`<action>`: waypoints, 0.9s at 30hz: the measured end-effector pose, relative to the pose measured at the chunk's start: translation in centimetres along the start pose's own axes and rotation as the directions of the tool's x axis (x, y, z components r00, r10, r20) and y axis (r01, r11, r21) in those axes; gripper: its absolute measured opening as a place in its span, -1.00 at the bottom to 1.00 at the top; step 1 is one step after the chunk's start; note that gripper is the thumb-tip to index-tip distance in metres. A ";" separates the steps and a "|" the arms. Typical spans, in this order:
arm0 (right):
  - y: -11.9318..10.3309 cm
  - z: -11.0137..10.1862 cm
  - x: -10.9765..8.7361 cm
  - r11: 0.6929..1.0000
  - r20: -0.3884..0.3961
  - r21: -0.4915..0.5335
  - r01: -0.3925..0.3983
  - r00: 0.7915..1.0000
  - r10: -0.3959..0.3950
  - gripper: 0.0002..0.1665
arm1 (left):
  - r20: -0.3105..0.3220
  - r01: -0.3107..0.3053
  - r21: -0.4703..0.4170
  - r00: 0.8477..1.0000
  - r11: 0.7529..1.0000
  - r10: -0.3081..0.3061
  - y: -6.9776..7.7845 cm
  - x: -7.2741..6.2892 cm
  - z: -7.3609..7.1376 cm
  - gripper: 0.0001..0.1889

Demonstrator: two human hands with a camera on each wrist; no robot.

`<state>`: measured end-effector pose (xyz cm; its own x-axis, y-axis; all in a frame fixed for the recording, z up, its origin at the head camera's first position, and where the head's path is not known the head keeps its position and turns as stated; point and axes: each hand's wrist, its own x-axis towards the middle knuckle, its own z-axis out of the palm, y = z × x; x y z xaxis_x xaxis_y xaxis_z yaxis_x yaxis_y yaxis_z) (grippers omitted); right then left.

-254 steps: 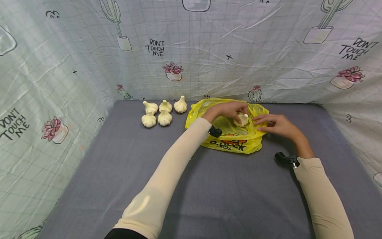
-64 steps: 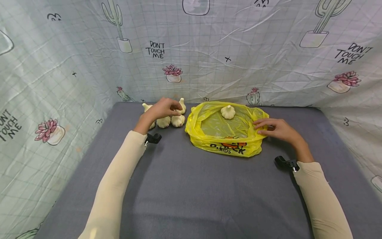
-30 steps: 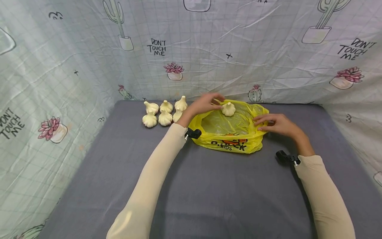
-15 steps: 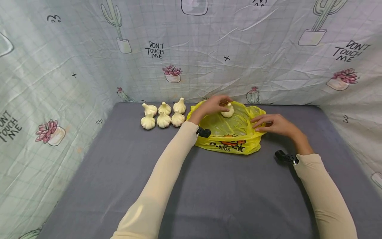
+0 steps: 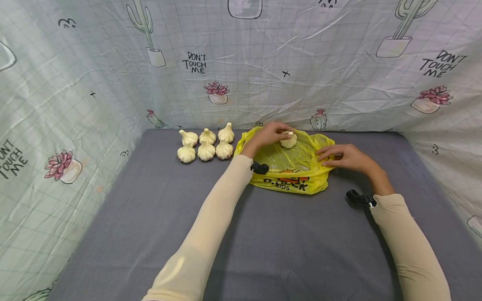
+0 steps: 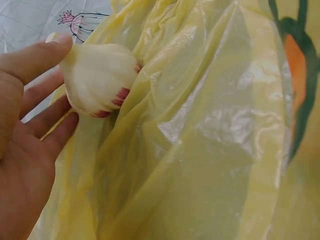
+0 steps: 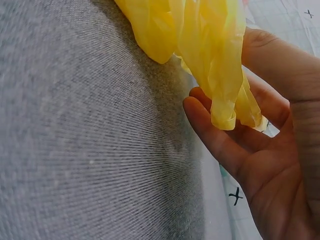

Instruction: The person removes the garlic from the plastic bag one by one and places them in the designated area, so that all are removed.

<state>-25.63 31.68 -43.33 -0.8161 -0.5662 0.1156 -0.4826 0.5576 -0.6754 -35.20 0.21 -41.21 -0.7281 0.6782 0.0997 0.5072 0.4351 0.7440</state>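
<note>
In the head view my left hand (image 5: 270, 134) reaches over the yellow plastic bag (image 5: 288, 184). Its thumb and fingers pinch a garlic bulb (image 5: 289, 141) near the bag's back wall. Seen from the left wrist, the thumb lies on the stem of that garlic bulb (image 6: 100, 77), whose base shows purple-red marks. At the bag's right side my right hand (image 5: 348, 156) holds the rim. From the right wrist, gathered yellow plastic (image 7: 220, 75) hangs between the thumb and fingers.
Several garlic bulbs (image 5: 206, 150) stand in two rows to the left of the bag. A grey cloth (image 5: 286, 238) covers the table. Behind it hangs a white curtain (image 5: 256, 62) printed with cacti and words.
One more bulb stands in the left group than 8.5 seconds ago. From that group my left hand has come right, into the bag, and taken hold of the bulb there. The right hand stays put.
</note>
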 end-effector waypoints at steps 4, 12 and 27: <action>0.0 -0.1 0.0 1.000 0.008 -0.011 0.008 1.000 -0.007 -0.74 | 0.019 0.004 -0.044 1.000 0.999 -0.003 -0.1 -0.1 0.2 -0.65; -0.2 0.0 -0.1 1.000 -0.001 -0.017 -0.005 1.000 0.005 -0.72 | 0.026 0.032 -0.006 0.999 0.999 -0.031 -0.5 0.1 0.8 -0.57; 0.2 0.0 -0.7 0.997 -0.015 -0.073 -0.031 0.999 0.030 -0.66 | 0.046 -0.072 -0.029 0.996 0.997 0.073 1.0 -1.9 0.2 -0.64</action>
<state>-25.13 32.23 -43.49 -0.8348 -0.5401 0.1066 -0.4792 0.6177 -0.6235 -33.18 -0.50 -40.78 -0.6673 0.7345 0.1236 0.5444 0.3677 0.7540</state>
